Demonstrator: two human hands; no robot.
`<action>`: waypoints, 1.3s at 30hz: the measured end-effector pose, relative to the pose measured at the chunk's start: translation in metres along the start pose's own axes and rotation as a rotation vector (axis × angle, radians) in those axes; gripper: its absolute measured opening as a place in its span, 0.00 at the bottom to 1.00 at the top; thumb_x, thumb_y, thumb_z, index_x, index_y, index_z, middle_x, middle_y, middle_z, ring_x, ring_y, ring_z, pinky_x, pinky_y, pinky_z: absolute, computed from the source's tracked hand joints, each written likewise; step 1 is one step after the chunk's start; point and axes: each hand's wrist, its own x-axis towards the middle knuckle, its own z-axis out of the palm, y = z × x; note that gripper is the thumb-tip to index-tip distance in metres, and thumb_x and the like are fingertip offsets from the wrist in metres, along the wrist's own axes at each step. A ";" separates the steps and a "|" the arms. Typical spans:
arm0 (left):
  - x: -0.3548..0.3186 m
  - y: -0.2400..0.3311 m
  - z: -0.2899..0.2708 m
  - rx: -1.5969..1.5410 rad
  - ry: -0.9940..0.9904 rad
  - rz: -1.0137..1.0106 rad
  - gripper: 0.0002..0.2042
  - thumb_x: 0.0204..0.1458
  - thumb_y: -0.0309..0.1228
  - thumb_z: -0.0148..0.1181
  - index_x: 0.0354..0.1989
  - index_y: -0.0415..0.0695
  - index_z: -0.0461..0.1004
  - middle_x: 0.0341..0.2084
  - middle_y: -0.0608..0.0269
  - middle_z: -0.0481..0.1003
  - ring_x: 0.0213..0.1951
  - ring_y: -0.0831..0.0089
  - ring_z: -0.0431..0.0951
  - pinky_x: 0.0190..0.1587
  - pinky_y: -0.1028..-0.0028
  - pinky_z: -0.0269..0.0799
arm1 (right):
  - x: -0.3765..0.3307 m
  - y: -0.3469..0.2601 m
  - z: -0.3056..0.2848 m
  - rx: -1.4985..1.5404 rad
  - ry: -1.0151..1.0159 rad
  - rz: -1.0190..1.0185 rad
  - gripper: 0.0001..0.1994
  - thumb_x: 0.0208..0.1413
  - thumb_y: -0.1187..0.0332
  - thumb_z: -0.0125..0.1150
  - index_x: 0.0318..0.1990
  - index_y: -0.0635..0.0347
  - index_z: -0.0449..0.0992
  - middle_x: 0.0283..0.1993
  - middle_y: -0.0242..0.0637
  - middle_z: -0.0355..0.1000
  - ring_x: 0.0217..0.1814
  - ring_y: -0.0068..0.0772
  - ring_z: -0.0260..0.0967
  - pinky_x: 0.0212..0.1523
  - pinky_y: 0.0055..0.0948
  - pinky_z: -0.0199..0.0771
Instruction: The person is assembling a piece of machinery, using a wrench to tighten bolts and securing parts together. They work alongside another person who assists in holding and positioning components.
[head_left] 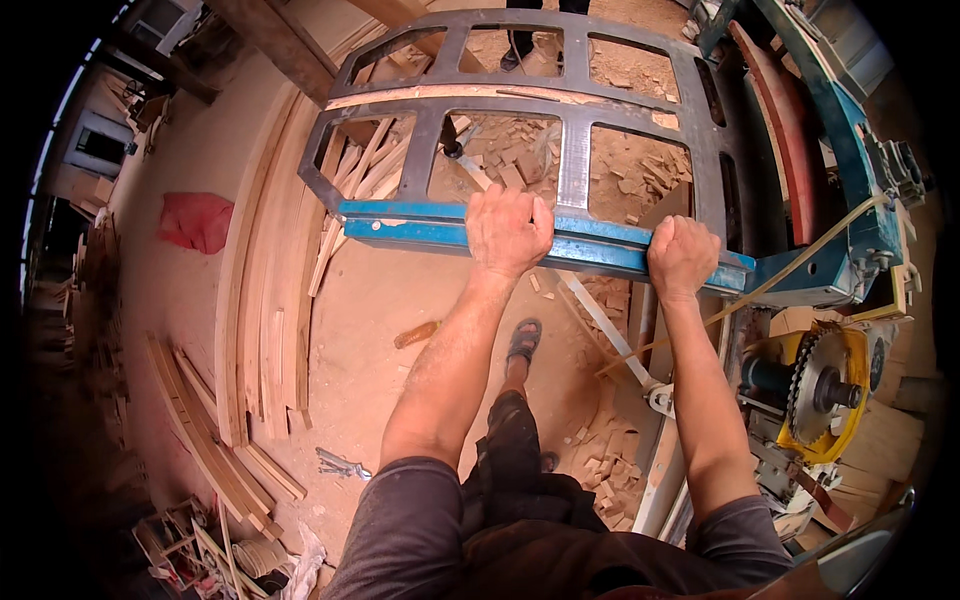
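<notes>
A long blue metal rail [400, 228] runs along the near edge of a grey slotted metal table [575, 160]. My left hand [505, 230] is closed over the rail's top near its middle. Farther right, my right hand [683, 255] grips the same rail in a fist, close to its right end. Wide rectangular openings in the table show the floor below. A narrow strip of light wood [450, 95] lies between the table's near and far halves. The undersides of both hands are hidden.
A toothed circular saw blade [812, 385] with a yellow guard sits at right, below a blue machine frame [868, 215]. Long boards [262, 270] lie at left; offcuts [610, 470] litter the floor. Another person's legs [522, 40] stand beyond the table. A red cloth [195, 222] lies far left.
</notes>
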 end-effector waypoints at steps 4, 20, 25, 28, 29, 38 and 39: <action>0.000 -0.002 0.003 0.041 0.014 0.017 0.11 0.47 0.32 0.61 0.15 0.45 0.72 0.18 0.60 0.72 0.28 0.60 0.72 0.34 0.60 0.63 | 0.000 0.000 0.001 0.018 -0.005 -0.009 0.12 0.55 0.65 0.56 0.20 0.53 0.71 0.25 0.34 0.71 0.32 0.42 0.69 0.37 0.43 0.63; -0.002 -0.007 0.020 0.038 0.167 0.070 0.13 0.49 0.33 0.59 0.14 0.44 0.75 0.18 0.58 0.76 0.28 0.58 0.75 0.36 0.60 0.66 | 0.001 0.007 0.022 -0.058 0.110 -0.013 0.15 0.57 0.61 0.54 0.21 0.53 0.77 0.27 0.37 0.78 0.34 0.42 0.74 0.39 0.43 0.65; -0.004 -0.009 0.020 0.060 0.163 0.062 0.14 0.51 0.35 0.57 0.15 0.44 0.75 0.19 0.59 0.77 0.29 0.58 0.76 0.37 0.58 0.68 | 0.000 0.005 0.024 -0.111 0.106 0.012 0.16 0.58 0.60 0.53 0.22 0.55 0.79 0.28 0.38 0.78 0.34 0.44 0.74 0.41 0.44 0.67; -0.003 -0.009 0.022 0.041 0.188 0.062 0.14 0.51 0.35 0.57 0.15 0.44 0.76 0.20 0.60 0.77 0.29 0.59 0.77 0.38 0.59 0.68 | -0.001 0.001 0.021 -0.122 0.086 0.036 0.16 0.58 0.60 0.52 0.22 0.56 0.80 0.28 0.39 0.79 0.35 0.45 0.75 0.42 0.45 0.67; -0.003 -0.010 0.021 0.043 0.174 0.063 0.14 0.51 0.35 0.57 0.16 0.44 0.76 0.20 0.59 0.78 0.30 0.59 0.77 0.38 0.59 0.68 | -0.001 0.000 0.019 -0.125 0.077 0.045 0.16 0.58 0.60 0.52 0.23 0.56 0.80 0.28 0.39 0.79 0.35 0.45 0.75 0.42 0.45 0.67; -0.003 -0.011 0.017 -0.002 0.192 0.082 0.13 0.51 0.34 0.57 0.15 0.46 0.76 0.20 0.59 0.77 0.30 0.59 0.76 0.37 0.60 0.66 | 0.000 0.006 0.026 -0.109 0.095 0.040 0.16 0.59 0.61 0.51 0.24 0.56 0.80 0.30 0.41 0.78 0.37 0.46 0.74 0.43 0.45 0.67; -0.003 -0.011 0.017 -0.003 0.186 0.089 0.13 0.51 0.35 0.58 0.16 0.46 0.76 0.20 0.59 0.77 0.29 0.60 0.76 0.37 0.60 0.66 | 0.000 0.005 0.025 -0.110 0.092 0.045 0.16 0.59 0.61 0.50 0.24 0.56 0.79 0.30 0.41 0.78 0.37 0.47 0.74 0.43 0.45 0.67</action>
